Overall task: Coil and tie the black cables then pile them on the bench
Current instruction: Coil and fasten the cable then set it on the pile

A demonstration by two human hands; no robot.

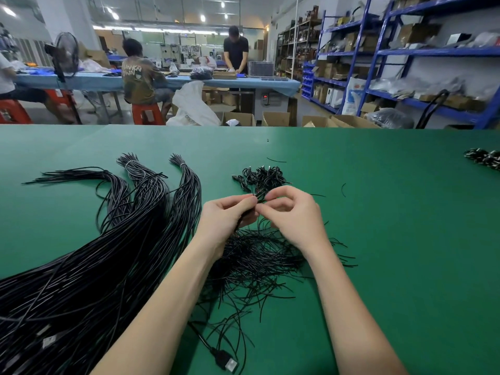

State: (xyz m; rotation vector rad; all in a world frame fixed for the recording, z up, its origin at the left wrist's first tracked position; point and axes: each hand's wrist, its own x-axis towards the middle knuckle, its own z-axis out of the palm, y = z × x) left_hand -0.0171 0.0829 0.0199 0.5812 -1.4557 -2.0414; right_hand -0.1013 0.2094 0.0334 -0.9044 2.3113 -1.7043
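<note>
**Lin:** Head view first, biggest thing down. What fills it?

**Ravi:** Green counter [378,239] across the lower half. From about eight o'clock, sweeping up toward eleven, lie the long black cables [113,255], uncoiled, several bunches banded near their far tips. At six o'clock, under the forearms, a loose heap of thin ties [257,261]. At twelve o'clock, just beyond the fingers, the pile of coiled cables [263,178]. A second small pile [484,158] sits at two o'clock near the edge. A USB plug [226,359] lies at six, close to the near edge.

**Lin:** And the hands?

**Ravi:** Close together at centre. The left hand [230,215] is curled round a small coil [247,212], thumb and fingers clamped on it. The right hand [292,215] pinches the tie's ends at the top of that coil; fingers bent, not spread. How many turns are in, I can't tell.

**Lin:** So the step is the twist. How to do it well?

**Ravi:** I'd judge: keep the left grip firm so the loops don't spring, twist tight against the waist of the coil, fold the ends flat, then set it on the twelve o'clock pile.
</note>
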